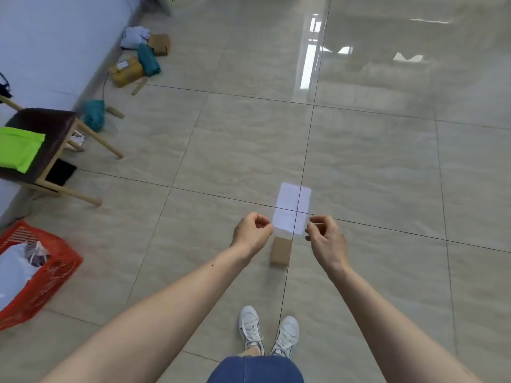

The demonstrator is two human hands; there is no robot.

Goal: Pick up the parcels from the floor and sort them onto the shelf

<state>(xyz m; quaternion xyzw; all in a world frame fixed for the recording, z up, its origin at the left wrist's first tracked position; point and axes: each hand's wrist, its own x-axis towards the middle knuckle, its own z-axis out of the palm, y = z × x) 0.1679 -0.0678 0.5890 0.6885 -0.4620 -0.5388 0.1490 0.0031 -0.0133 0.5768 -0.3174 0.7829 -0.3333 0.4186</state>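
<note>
- My left hand (253, 230) and right hand (326, 237) hang out in front of me, fingers curled loosely, holding nothing
- A small brown box (280, 250) lies on the tiled floor (373, 167) between them, just ahead of my white shoes (268, 331)
- Pick-up stage, I judge: next comes a bend to grasp it
- More parcels (138, 62) by the far wall; chair (41, 139) and red crate (41, 272) stand left, well apart; no shelf in view
</note>
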